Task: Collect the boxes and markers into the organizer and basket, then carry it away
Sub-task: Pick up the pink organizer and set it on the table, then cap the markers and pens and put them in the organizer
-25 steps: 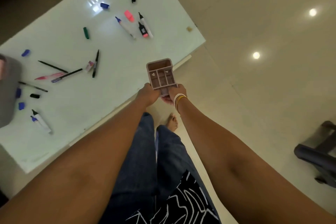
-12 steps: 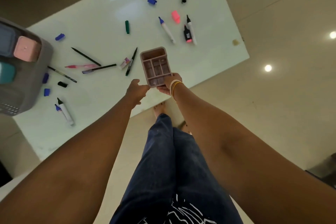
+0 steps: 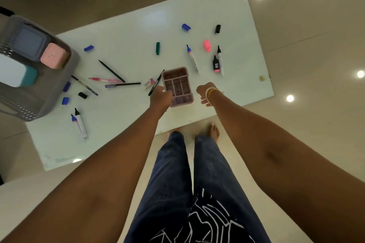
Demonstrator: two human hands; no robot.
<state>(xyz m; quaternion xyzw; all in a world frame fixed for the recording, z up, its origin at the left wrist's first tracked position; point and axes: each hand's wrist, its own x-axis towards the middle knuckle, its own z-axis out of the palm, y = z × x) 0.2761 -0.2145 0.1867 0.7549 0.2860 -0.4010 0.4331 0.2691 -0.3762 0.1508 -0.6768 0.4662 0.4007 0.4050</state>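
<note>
Organizer (image 3: 177, 87) sits on the desk (image 3: 126, 31) among the markers (image 3: 192, 57), my left hand (image 3: 160, 98) holding its edge to keep it steady, my right hand (image 3: 204, 94) loose and holding nothing, ready to pick pens.

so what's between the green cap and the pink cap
A blue-tipped marker lies on the table between the green cap and the pink cap, seen in the head view.
</note>
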